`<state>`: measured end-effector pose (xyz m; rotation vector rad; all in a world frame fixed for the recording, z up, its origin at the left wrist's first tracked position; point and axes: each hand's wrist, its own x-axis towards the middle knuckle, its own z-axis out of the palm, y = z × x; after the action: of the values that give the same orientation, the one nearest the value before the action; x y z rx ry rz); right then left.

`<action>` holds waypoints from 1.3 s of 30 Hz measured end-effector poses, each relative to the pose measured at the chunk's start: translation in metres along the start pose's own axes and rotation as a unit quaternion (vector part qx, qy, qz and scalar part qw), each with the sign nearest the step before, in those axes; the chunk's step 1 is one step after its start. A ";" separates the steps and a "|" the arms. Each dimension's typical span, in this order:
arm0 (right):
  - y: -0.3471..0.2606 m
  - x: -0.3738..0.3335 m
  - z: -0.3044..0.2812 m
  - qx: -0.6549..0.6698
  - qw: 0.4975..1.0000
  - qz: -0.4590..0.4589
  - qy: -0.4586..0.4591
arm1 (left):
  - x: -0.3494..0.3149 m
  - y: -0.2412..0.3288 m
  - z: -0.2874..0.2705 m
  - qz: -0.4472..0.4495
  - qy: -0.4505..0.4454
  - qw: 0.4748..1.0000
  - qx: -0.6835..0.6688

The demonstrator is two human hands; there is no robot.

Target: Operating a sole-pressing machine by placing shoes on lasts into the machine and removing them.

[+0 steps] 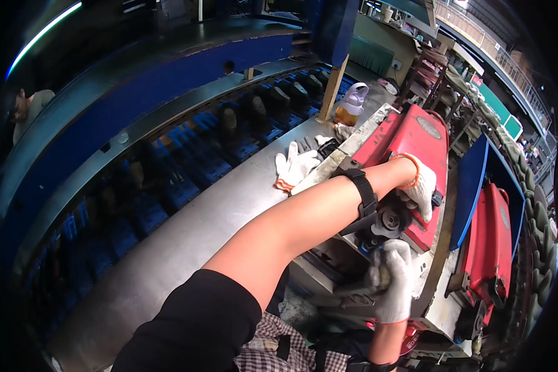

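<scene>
My left arm stretches across to a red machine [418, 133]. My left hand [420, 189], in a white knitted glove with an orange cuff, is bent down over the machine's front end. Its fingers curl beside a dark round wheel-like part [392, 218]; what they grip is hidden. Closer to me, my right hand [394, 273], in a similar white glove, is closed just below that part. A blurred greyish thing shows at its fingers, its kind not clear. A spare white glove [296, 166] with an orange cuff lies on the grey metal surface [192, 248] to the left.
A second red machine [487, 242] stands at the right beside a blue panel [470, 192]. Behind the metal surface runs a blue-framed line with several dark shoe-shaped pieces [254, 105]. A lidded jug [348, 106] of amber liquid stands near a wooden post [333, 93]. Another person [31, 111] is at far left.
</scene>
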<state>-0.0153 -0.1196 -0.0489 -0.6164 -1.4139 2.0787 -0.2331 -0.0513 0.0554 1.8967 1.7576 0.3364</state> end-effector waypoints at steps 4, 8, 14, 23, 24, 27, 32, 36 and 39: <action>0.030 -0.008 0.058 0.081 0.983 -0.066 0.153 | 0.008 0.007 0.001 -0.007 -0.012 1.000 0.014; 0.069 0.013 0.095 0.110 0.955 -0.188 0.200 | 0.012 0.003 0.001 -0.003 -0.048 0.998 -0.038; 0.105 0.031 0.102 0.035 0.976 -0.172 0.130 | -0.012 0.025 -0.023 0.018 0.089 0.982 0.166; -0.042 -0.016 -0.006 -0.232 0.966 -0.007 -0.117 | -0.034 0.045 -0.097 0.033 0.259 0.917 0.300; -0.050 -0.004 -0.018 -0.268 0.957 -0.062 -0.089 | -0.034 0.044 -0.109 0.060 0.306 0.905 0.290; -0.073 0.048 -0.037 -0.307 0.944 -0.120 0.022 | -0.019 0.043 -0.123 0.125 0.423 0.874 0.205; -0.092 0.166 -0.032 -0.576 0.795 -0.164 0.093 | -0.027 0.031 -0.102 0.216 0.576 0.747 0.251; -0.072 0.224 0.017 -0.700 0.707 -0.071 0.067 | -0.047 0.014 -0.090 0.229 0.585 0.715 0.308; -0.059 0.244 0.015 -0.774 0.628 -0.037 0.080 | -0.057 -0.015 -0.055 0.246 0.563 0.715 0.333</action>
<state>-0.1967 0.0494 -0.0044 -1.1991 -2.7599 0.1517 -0.2810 -0.0950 0.1022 3.0720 2.1794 1.5037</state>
